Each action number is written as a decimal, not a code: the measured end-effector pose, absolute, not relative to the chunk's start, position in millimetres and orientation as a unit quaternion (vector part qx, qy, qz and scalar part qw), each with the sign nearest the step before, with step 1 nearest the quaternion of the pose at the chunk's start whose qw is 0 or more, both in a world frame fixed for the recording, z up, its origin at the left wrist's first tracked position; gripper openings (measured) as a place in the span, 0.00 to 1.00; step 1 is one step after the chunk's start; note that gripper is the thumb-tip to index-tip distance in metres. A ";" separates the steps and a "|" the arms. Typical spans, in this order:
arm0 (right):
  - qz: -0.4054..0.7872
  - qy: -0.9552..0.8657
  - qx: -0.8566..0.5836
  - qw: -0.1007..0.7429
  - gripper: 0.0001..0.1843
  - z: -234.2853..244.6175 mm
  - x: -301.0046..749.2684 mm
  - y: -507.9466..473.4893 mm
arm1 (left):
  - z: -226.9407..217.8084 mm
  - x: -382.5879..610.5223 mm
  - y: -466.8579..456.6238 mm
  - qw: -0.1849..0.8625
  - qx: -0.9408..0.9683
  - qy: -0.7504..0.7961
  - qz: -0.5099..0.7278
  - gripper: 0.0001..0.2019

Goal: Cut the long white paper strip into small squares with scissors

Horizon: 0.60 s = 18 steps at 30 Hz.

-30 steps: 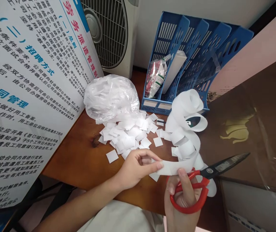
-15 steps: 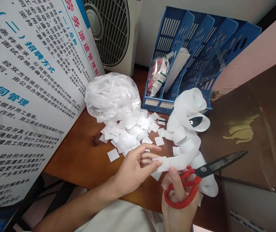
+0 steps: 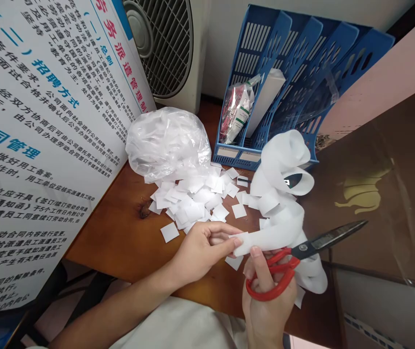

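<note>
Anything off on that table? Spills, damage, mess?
No damage visible. Loose white squares lie in an untidy heap beside the plastic bag. One square near the blue rack shows a dark line; mark or object, can't tell. The white strip trails in messy loops.

On the counter (image 3: 109, 237), squares (image 3: 192, 207) lie before a bag (image 3: 167, 140); to their right, a strip (image 3: 278, 233) winds before a rack (image 3: 254, 36). Behind the bag stands a fan (image 3: 167, 48); left, a board (image 3: 60, 133).
</note>
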State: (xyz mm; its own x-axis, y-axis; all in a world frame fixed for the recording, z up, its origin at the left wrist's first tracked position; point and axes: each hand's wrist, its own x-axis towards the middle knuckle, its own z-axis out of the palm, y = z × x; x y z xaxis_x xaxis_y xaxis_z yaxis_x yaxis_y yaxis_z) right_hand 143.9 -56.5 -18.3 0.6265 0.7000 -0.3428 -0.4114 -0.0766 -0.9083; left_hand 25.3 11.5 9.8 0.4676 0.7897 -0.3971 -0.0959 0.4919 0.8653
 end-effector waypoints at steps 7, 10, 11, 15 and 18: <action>0.415 -0.120 -0.615 0.660 0.19 -22.5 146.6 -60.0 | 10.3 27.5 14.7 0.773 0.368 0.428 0.289 0.15; 0.400 -0.144 -0.623 0.657 0.19 -24.4 147.0 -59.0 | 10.3 27.5 14.5 0.768 0.373 0.434 0.286 0.15; 0.391 -0.147 -0.628 0.657 0.19 -24.8 147.3 -59.2 | 9.9 27.0 14.5 0.762 0.381 0.437 0.287 0.15; 0.376 -0.123 -0.668 0.630 0.26 -27.3 154.5 -71.5 | 7.6 20.4 17.1 0.711 0.425 0.477 0.292 0.14; 0.403 -0.146 -0.718 0.548 0.30 -33.7 169.4 -96.9 | 6.6 12.4 21.5 0.681 0.441 0.510 0.288 0.13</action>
State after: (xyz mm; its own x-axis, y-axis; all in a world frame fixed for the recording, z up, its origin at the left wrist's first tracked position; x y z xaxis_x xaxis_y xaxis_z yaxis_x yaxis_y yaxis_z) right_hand 169.4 -96.9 -33.7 0.6336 0.6506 -0.4187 -0.2325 -0.3560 -0.9051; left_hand 12.4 21.5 6.6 0.3150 0.8408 -0.4403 0.0581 0.4460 0.8931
